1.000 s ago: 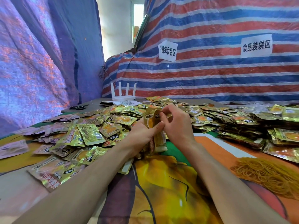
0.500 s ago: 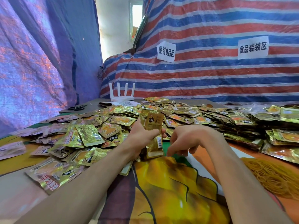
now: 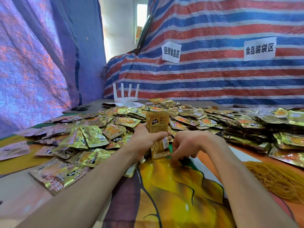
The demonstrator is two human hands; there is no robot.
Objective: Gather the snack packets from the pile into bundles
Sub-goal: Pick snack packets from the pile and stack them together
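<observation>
Snack packets (image 3: 157, 127) stand upright as a small stack at the middle of the surface (image 3: 172, 203), our left hand (image 3: 145, 143) grasping them round the waist with the thumb across the front face. Our right hand (image 3: 189, 145) sits just at three o'clock of the stack, its fingers curled down with the tips on the surface; we cannot tell whether they pinch anything. The loose pile (image 3: 102, 137) spreads from nine round to one o'clock, what look like finished bundles (image 3: 246, 137) lie at two o'clock, and a heap of yellow rubber bands (image 3: 279, 180) lies at four o'clock.

We judge the packets light, thin and flat. Their glossy gold foil crinkles and probably slides face on face, so a stack may fan out or slip. The best hold looks to be across the middle, squeezing the flat faces, with the lower edges squared against the surface. The sealed rims look stiffer than the soft, slightly puffed centres
</observation>
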